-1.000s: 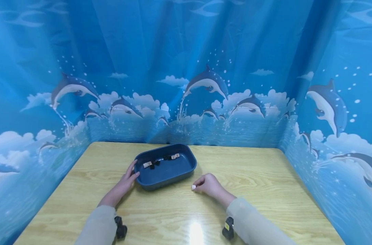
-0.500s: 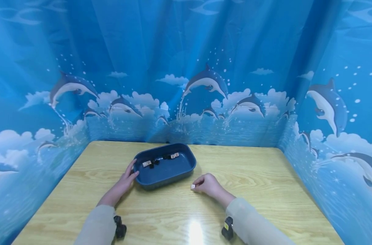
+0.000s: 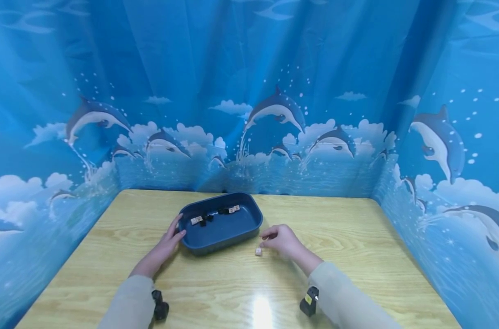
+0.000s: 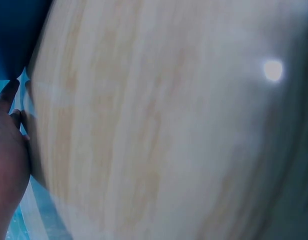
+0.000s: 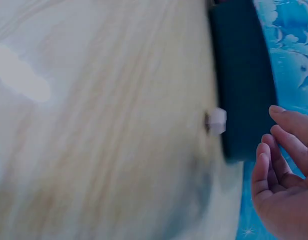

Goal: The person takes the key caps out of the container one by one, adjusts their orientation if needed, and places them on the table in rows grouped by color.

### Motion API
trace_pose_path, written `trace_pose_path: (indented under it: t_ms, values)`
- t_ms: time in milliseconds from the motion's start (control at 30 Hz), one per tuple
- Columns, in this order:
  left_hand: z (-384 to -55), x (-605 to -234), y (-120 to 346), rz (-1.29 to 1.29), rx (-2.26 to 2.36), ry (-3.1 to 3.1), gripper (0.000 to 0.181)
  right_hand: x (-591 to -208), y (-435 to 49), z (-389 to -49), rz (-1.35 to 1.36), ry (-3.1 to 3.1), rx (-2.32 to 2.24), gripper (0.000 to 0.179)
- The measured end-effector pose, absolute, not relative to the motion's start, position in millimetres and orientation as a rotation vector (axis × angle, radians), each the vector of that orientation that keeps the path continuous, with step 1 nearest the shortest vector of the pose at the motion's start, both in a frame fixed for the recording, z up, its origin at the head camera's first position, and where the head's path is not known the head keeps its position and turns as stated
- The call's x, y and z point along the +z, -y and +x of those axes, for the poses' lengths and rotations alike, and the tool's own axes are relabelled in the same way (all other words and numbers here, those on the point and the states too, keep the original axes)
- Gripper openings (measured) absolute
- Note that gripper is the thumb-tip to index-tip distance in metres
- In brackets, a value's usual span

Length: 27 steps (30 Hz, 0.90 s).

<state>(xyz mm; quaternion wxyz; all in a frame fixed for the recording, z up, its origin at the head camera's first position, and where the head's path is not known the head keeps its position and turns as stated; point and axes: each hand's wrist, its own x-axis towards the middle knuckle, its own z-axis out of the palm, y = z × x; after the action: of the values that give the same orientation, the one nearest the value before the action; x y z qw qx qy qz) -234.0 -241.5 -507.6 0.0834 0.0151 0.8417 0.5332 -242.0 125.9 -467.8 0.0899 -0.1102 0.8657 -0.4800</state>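
A dark blue oblong plastic bin [image 3: 216, 230] stands on the table, slightly turned. My left hand [image 3: 167, 242] holds its left end, with the thumb over the rim and the fingers along the outside. Inside lie small white cubes [image 3: 196, 220] and black cubes [image 3: 223, 211], several in all, in two groups. One small white cube [image 3: 259, 252] with a faint mark on top sits on the wood near the bin's right front corner. My right hand [image 3: 283, 240] is just above and right of that cube, apart from it. In the right wrist view its fingers [image 5: 289, 145] are loosely bent around nothing.
The light wooden table [image 3: 339, 246] shows a bright glare spot at its front. A blue curtain [image 3: 249, 114] printed with dolphins stands along the back and both sides. Black wrist cameras [image 3: 308, 301] hang at both sleeves.
My right hand has let go of the small white cube and lifted slightly away from it. The cube stays on the table. My left hand and the bin show almost no movement.
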Motion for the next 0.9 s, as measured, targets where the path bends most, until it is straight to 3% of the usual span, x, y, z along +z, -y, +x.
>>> trace_pose_path:
  t_ms: [467, 900]
  values:
    - [-232.4, -503.9, 242.9, 0.035, 1.602, -2.483, 0.064, -426.4, -90.9, -254.0, -0.452, -2.401, -1.463, 0.029]
    - [-229.5, -502.7, 238.5, 0.048, 1.607, -2.516, 0.063, -412.7, -43.6, -274.3, -0.532, -2.096, -1.577, 0.030]
